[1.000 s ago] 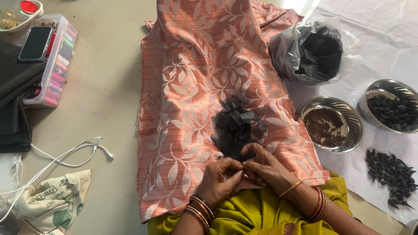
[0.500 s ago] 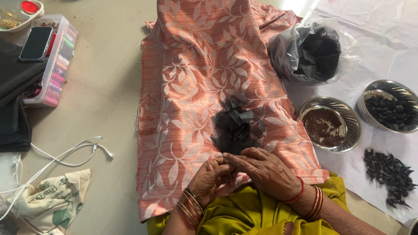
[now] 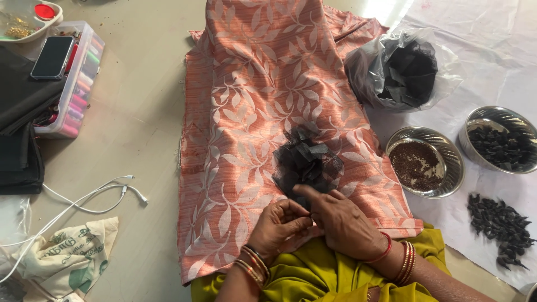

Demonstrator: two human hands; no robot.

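Both hands, left hand (image 3: 279, 226) and right hand (image 3: 341, 221), seemingly pinch black net pieces (image 3: 306, 162).

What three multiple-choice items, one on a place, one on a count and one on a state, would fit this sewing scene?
1. Where does the pile of black net pieces lie?
A. on the peach leaf-patterned cloth
B. in a steel bowl
C. on the thread box

2. How many steel bowls show?
A. one
B. two
C. four

3. How do the hands stand?
A. far apart
B. close together at the near edge of the pile
C. resting flat on the phone

Answers: 1 A, the pile sits mid-cloth. 2 B, one bowl holds brown grains and the other holds dark bits. 3 B, the left hand and right hand meet fingertip to fingertip.
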